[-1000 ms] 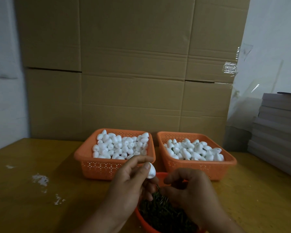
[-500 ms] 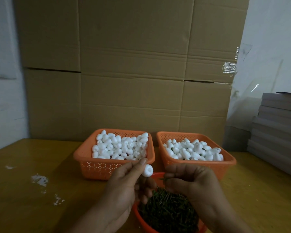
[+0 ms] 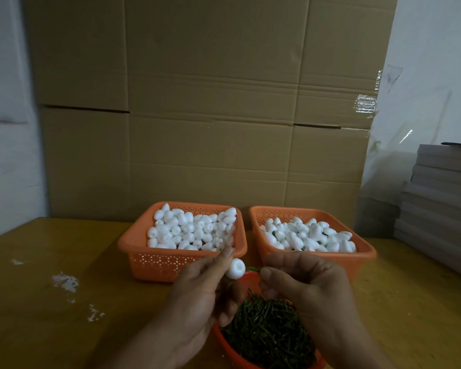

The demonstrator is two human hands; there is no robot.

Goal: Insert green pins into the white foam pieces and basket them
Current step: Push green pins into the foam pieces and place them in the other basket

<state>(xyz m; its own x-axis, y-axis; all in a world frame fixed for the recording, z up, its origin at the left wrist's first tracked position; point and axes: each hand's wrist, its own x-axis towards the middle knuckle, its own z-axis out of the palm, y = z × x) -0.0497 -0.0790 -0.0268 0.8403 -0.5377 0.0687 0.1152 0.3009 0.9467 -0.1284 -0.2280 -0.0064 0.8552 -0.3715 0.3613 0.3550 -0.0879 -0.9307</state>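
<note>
My left hand point(image 3: 197, 294) pinches a white foam piece point(image 3: 235, 268) between thumb and fingers, its flat end turned right. My right hand point(image 3: 306, 286) grips a green pin point(image 3: 252, 269) whose tip points at the foam piece, just short of it. Below both hands sits an orange bowl point(image 3: 224, 342) heaped with green pins point(image 3: 266, 328). Behind, the left orange basket point(image 3: 171, 262) is full of plain white foam pieces. The right orange basket point(image 3: 362, 258) holds foam pieces with bits of green showing among them.
The yellow-brown wooden table point(image 3: 37, 315) carries white crumbs point(image 3: 64, 282) at the left. Cardboard boxes point(image 3: 210, 115) form a wall right behind the baskets. A stack of grey boards point(image 3: 442, 203) rises at the right edge.
My right hand rose out of the pin bowl with a pin and moved up to the foam piece. My left hand turned the foam piece so its flat end faces the pin.
</note>
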